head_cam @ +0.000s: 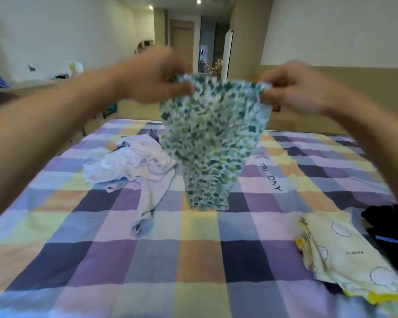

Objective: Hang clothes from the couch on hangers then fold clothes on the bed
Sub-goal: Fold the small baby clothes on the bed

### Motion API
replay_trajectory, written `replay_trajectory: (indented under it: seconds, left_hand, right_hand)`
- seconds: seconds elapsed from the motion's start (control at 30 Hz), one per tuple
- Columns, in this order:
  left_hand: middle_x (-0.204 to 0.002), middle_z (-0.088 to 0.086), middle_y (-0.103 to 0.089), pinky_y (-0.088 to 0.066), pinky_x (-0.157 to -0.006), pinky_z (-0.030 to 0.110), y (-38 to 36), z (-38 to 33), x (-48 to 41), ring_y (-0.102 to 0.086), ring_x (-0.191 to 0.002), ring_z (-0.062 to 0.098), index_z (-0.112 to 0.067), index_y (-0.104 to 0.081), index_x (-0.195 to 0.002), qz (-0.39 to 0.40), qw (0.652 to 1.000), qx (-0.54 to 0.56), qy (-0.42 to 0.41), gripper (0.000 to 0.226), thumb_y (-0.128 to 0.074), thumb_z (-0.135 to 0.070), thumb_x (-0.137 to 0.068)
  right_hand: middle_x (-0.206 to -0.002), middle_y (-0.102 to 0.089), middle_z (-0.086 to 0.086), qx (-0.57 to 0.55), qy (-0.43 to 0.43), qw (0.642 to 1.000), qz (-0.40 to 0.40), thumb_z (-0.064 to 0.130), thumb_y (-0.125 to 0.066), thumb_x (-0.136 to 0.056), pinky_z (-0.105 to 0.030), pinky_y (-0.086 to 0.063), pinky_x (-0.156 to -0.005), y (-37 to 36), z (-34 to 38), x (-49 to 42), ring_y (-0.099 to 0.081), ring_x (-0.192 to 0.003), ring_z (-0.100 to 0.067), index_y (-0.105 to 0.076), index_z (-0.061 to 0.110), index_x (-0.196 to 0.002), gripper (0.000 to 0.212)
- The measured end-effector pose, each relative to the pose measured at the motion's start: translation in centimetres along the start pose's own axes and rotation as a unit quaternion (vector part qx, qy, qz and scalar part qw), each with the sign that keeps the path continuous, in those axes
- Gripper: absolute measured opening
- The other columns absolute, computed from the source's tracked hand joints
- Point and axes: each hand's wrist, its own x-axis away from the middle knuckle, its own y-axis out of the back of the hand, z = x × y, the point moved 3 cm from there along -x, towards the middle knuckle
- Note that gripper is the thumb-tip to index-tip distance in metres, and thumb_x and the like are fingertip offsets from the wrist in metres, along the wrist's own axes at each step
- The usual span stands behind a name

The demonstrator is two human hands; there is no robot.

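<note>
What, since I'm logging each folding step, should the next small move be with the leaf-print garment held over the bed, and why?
Probably lower the leaf-print garment flat onto the checked bedspread just ahead. The left hand and right hand pinch its top corners, so it hangs spread out, not yet folded; crumpled white clothes lie to its left, a folded yellow garment to its right.

Wooden door [182, 35] far back; flowers [217, 64] beside white panel [229, 53].

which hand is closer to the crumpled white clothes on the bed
Left. The left hand is raised almost above the white clothes, gripping the green leafy garment; the right hand grips its other corner, farther to the right.
</note>
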Motion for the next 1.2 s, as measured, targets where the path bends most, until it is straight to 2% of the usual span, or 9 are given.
replay_trajectory:
  seconds: [0.13,0.3,0.43,0.57,0.77,0.9,1.03,1.13,1.2]
  left_hand:
    - [-0.075,0.009,-0.06,-0.049,-0.065,0.044,3.4,0.2,-0.2,-0.057,-0.067,0.03,-0.014,-0.063,-0.089,-0.066,0.997,-0.023,-0.013,0.039,-0.045,-0.046,-0.1]
    - [-0.064,-0.001,-0.059,-0.045,-0.057,0.036,-2.4,1.2,2.2,-0.056,-0.054,0.011,-0.021,-0.063,-0.075,0.131,0.989,0.028,0.06,0.065,-0.04,-0.08,-0.088]
    - [-0.081,0.003,-0.074,-0.059,-0.067,0.042,2.2,0.2,0.6,-0.072,-0.07,0.019,-0.01,-0.071,-0.092,0.018,0.981,0.175,0.079,0.032,-0.056,-0.036,-0.102]
    - [-0.09,-0.002,-0.077,-0.057,-0.08,0.06,3.7,-1.9,0.4,-0.073,-0.079,0.026,-0.019,-0.073,-0.098,0.07,0.984,0.152,0.065,0.028,-0.061,-0.043,-0.098]
    - [-0.087,-0.006,-0.077,-0.057,-0.071,0.021,4.6,-2.9,0.5,-0.074,-0.078,0.013,-0.019,-0.07,-0.094,0.052,0.972,0.222,0.055,0.016,-0.063,-0.034,-0.093]
    - [-0.087,-0.004,-0.076,-0.056,-0.078,0.021,4.6,-3.5,0.6,-0.073,-0.08,0.012,-0.018,-0.067,-0.095,0.037,0.954,0.29,0.062,0.017,-0.058,-0.033,-0.094]
    - [-0.092,0.009,-0.074,-0.055,-0.087,0.031,-1.7,-2.3,1.7,-0.068,-0.082,0.025,-0.01,-0.07,-0.102,0.063,0.928,0.339,0.141,0.025,-0.063,-0.032,-0.096]
    - [-0.095,0.018,-0.069,-0.051,-0.075,0.04,-11.4,-1.1,5.1,-0.068,-0.087,0.031,-0.011,-0.067,-0.107,0.125,0.92,0.281,0.244,0.03,-0.066,-0.039,-0.095]
    - [-0.107,0.014,-0.065,-0.048,-0.079,0.041,-17.7,-1.4,8.4,-0.064,-0.103,0.035,-0.013,-0.061,-0.12,0.19,0.911,0.219,0.293,0.037,-0.068,-0.039,-0.094]
  right_hand:
    - [-0.063,-0.064,0.018,-0.06,0.041,0.993,-0.098,0.031,-0.068,-0.091,-0.021,-0.04,-0.059,3.7,1.0,0.1,-0.051,-0.058,0.002,-0.07,0.024,-0.078,0.015]
    - [-0.071,-0.07,-0.004,0.001,-0.008,0.993,0.114,0.055,-0.073,-0.082,-0.034,-0.041,-0.059,-2.0,0.3,1.0,-0.059,-0.065,-0.03,-0.077,0.03,-0.078,0.025]
    - [-0.057,-0.069,0.013,-0.146,0.021,0.986,-0.077,0.025,-0.073,-0.09,-0.012,-0.043,-0.047,2.3,0.8,1.0,-0.06,-0.048,0.0,-0.074,0.003,-0.086,0.022]
    - [-0.067,-0.074,0.015,-0.123,0.028,0.991,-0.038,0.011,-0.072,-0.09,-0.009,-0.046,-0.052,2.9,1.2,1.0,-0.064,-0.054,0.001,-0.075,0.001,-0.09,0.011]
    - [-0.082,-0.077,0.01,-0.163,0.042,0.985,-0.044,0.003,-0.064,-0.095,-0.016,-0.053,-0.064,3.7,0.3,2.1,-0.068,-0.069,-0.004,-0.075,0.01,-0.09,0.014]
    - [-0.081,-0.075,0.003,-0.192,0.039,0.979,-0.054,0.003,-0.064,-0.094,-0.014,-0.049,-0.063,3.5,-0.4,1.7,-0.065,-0.068,-0.004,-0.068,-0.003,-0.095,0.007]
    - [-0.077,-0.061,-0.025,-0.216,-0.04,0.975,-0.031,0.011,-0.07,-0.088,-0.025,-0.044,-0.06,-1.9,-3.1,1.1,-0.057,-0.063,-0.016,-0.061,-0.002,-0.088,0.016]
    - [-0.078,-0.058,-0.009,-0.201,-0.113,0.973,0.031,0.008,-0.073,-0.09,-0.031,-0.041,-0.063,-11.2,-5.9,2.7,-0.052,-0.064,-0.015,-0.062,0.013,-0.09,0.012]
    - [-0.103,-0.056,-0.005,-0.188,-0.147,0.967,0.084,0.007,-0.073,-0.091,-0.034,-0.043,-0.074,-17.6,-6.8,5.0,-0.055,-0.082,-0.017,-0.059,0.019,-0.111,0.027]
